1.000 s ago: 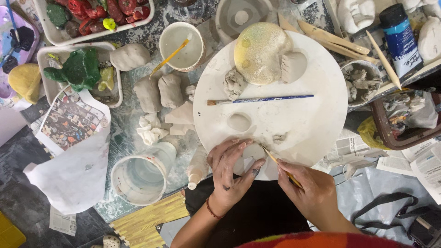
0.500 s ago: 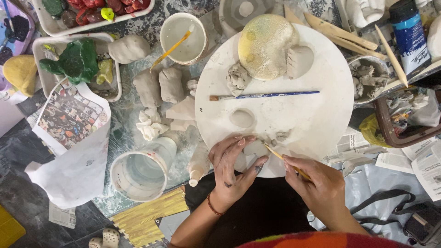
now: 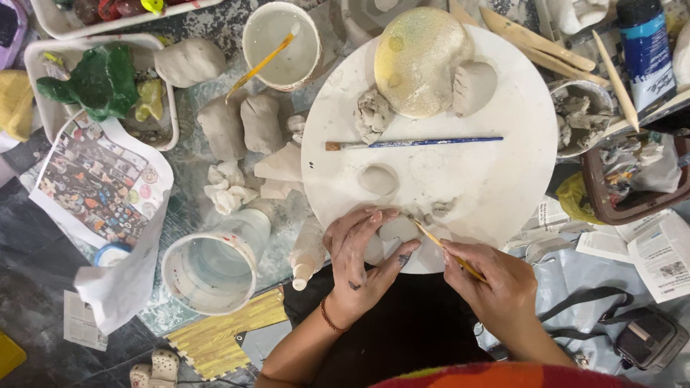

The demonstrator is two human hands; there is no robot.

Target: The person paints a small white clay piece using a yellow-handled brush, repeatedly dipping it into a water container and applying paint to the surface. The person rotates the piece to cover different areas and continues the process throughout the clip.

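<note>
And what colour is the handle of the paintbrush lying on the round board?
Dark blue; the paintbrush shows clearly in the head view.

The left hand (image 3: 359, 262) hid most of the clay piece (image 3: 397, 230); the blue paint bottle (image 3: 645, 50) was cut off at the upper right edge.
</note>
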